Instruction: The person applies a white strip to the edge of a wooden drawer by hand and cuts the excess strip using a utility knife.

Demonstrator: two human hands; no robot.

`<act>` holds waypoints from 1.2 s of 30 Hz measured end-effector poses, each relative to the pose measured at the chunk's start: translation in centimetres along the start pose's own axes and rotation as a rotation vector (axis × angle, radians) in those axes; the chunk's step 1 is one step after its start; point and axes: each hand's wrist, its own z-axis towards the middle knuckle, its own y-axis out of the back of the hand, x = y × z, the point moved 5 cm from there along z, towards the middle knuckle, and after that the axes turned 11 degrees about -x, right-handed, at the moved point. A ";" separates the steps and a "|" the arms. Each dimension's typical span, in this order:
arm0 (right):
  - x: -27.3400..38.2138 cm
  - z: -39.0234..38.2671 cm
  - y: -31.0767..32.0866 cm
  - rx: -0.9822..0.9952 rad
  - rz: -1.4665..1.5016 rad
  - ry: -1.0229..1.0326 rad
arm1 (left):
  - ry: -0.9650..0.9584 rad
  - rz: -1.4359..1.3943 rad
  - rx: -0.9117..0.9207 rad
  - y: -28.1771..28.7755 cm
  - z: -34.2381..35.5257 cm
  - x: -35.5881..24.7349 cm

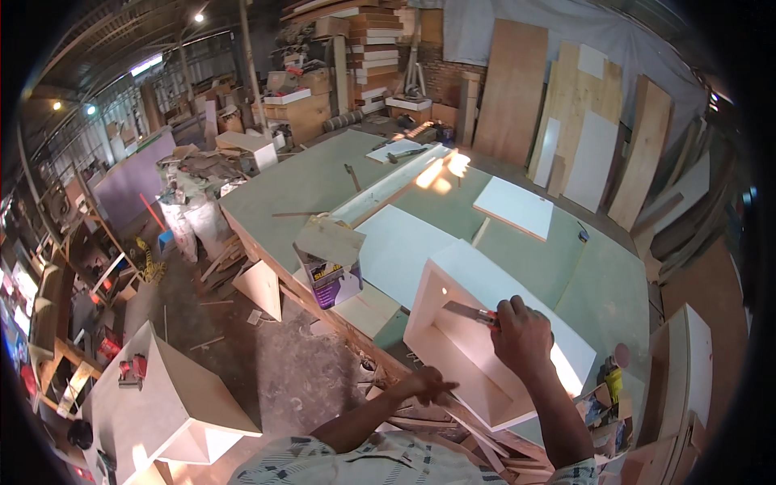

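light: dim shed, sun glare on workbench [323, 174] | lamps: upper left | edges: fisheye bend, black rim

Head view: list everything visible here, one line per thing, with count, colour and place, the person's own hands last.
Open white laminated box cabinet: one, white, near edge of the bench, under both hands.
Large green-topped workbench: one, green, centre.
Flat white boards: two, white, lying on the bench beyond the cabinet.
Purple carton with open flaps: one, purple, bench's left edge.
Leaning plywood sheets: several, brown and white, against the back wall.
White cabinet piece on the floor: one, white, lower left.
Red-handled utility knife: one, metal blade, inside the cabinet opening.
Left hand: one, at the cabinet's near lower edge.
Right hand: one, gripping the knife.
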 end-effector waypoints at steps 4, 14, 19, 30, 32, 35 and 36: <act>1.3 -1.4 1.3 0.095 0.203 -0.131 | -0.319 -0.109 -0.841 10.1 -8.4 -6.5; -3.5 -3.8 7.3 0.103 0.100 -0.478 | -1.129 0.244 -1.003 13.5 -12.2 -22.5; -8.0 -8.9 16.0 0.214 -0.002 -0.884 | -1.040 0.382 -0.565 12.2 -9.8 -26.8; -8.2 -20.0 19.5 0.247 0.195 -0.937 | -0.983 0.701 0.176 -1.4 -5.1 -33.2; -7.6 -20.5 19.4 0.272 0.185 -0.934 | -1.011 0.753 0.253 -2.2 -4.8 -32.9; -6.4 -20.7 19.2 0.259 0.184 -0.900 | -1.138 0.808 0.122 -2.1 -4.2 -31.7; -5.9 -20.6 19.4 0.192 0.144 -0.881 | -1.136 0.806 0.128 -2.2 -4.1 -31.5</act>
